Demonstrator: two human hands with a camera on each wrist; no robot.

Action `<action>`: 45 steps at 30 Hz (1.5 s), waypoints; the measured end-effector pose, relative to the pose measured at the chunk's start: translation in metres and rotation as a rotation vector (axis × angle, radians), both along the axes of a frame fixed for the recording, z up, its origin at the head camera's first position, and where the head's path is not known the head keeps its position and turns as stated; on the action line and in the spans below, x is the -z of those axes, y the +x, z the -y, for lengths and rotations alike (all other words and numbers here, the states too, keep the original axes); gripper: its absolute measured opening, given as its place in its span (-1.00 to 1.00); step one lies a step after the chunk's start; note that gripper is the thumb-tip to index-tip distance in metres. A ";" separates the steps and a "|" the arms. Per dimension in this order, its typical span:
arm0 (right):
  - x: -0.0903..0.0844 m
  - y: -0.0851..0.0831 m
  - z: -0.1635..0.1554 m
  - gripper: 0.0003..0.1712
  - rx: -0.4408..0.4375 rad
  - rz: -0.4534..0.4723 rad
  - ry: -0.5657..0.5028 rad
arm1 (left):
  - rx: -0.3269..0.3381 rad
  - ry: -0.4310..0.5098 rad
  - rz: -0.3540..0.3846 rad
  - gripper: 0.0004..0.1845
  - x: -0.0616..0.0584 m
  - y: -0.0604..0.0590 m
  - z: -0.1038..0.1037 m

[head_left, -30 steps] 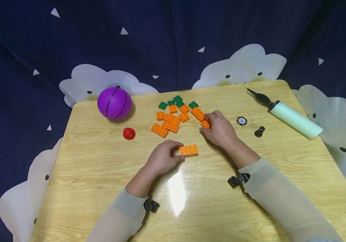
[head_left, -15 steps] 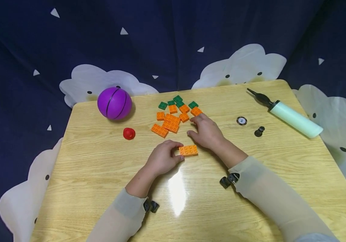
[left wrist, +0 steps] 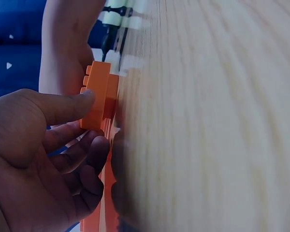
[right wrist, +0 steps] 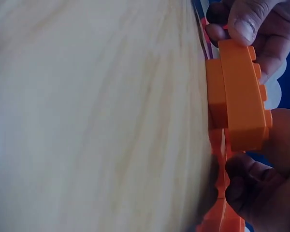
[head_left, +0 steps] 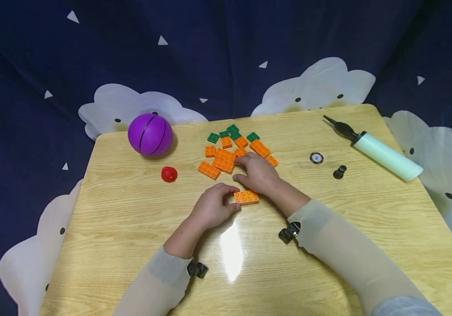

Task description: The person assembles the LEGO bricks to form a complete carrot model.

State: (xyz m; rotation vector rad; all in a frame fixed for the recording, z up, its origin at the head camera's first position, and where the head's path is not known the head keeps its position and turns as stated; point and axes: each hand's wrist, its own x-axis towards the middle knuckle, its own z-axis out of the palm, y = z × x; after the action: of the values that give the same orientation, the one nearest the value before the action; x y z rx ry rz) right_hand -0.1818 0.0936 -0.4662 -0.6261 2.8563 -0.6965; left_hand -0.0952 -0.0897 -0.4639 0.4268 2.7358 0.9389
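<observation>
Now left fingers point(head_left: 226, 197) pinch the orange brick point(head_left: 246, 197) flat on the table point(head_left: 328, 263)

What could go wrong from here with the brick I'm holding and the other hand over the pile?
1. The left hand pinches only one end of the long orange eight-stud brick, so it might pivot on the glossy wooden table if pressed.
2. The right hand hides part of the loose pile of orange and green bricks; its knuckles may scatter neighbours.
3. The purple ball sits loose and might roll if the table is bumped.
</observation>
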 end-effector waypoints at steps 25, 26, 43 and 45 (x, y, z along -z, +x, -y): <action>-0.002 0.004 0.001 -0.57 -0.010 -0.007 0.016 | -0.017 0.013 0.020 -0.56 -0.002 0.002 0.000; -0.002 0.004 -0.001 -0.57 -0.008 -0.004 0.012 | -0.016 0.014 0.020 -0.56 -0.002 0.002 0.000; -0.010 0.024 -0.034 -0.59 0.005 -0.022 -0.064 | -0.016 0.018 0.034 -0.54 -0.004 0.001 0.000; -0.011 0.027 -0.038 -0.60 0.004 -0.031 -0.083 | -0.021 0.026 0.031 -0.54 -0.005 0.001 0.001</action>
State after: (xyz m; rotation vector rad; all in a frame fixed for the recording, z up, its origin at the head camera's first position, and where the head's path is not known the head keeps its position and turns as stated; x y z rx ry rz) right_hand -0.1544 0.1314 -0.4554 -0.6483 2.8705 -0.8170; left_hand -0.0941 -0.0907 -0.4586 0.3857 2.7082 0.9790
